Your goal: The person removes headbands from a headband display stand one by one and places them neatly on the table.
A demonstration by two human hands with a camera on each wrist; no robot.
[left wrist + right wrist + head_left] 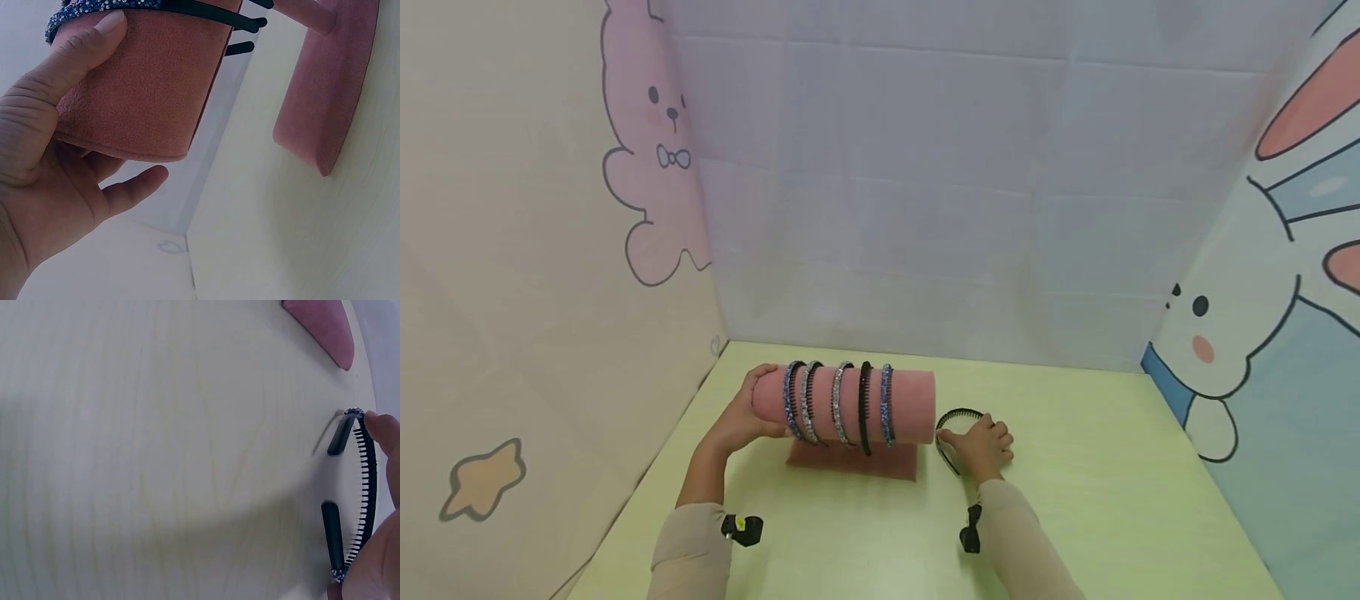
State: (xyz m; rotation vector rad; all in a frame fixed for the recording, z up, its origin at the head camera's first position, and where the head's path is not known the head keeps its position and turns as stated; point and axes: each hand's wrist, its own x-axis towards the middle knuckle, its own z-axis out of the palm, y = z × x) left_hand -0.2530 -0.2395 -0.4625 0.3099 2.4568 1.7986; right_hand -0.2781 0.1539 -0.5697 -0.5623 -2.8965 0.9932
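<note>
Left hand: we see the left hand [747, 410] cupped round the left end of the pink velvet roll [910, 407]; in the left wrist view the thumb [87, 47] presses its side and the fingers [134, 187] lie slack under its end.
Right hand: the right hand [987, 446] rests on the table [1112, 500], pinching a black toothed headband [950, 417]; the fingertips [382, 430] grip its rim.
Headband: it lies on the table just beside the roll's right end; its teeth show in the right wrist view.
Roll: it sits on a pink base [850, 462]; five headbands [838, 400] ring it, some beaded, one black.
Surroundings: we note cartoon rabbit panels [1247, 333] around the table.
</note>
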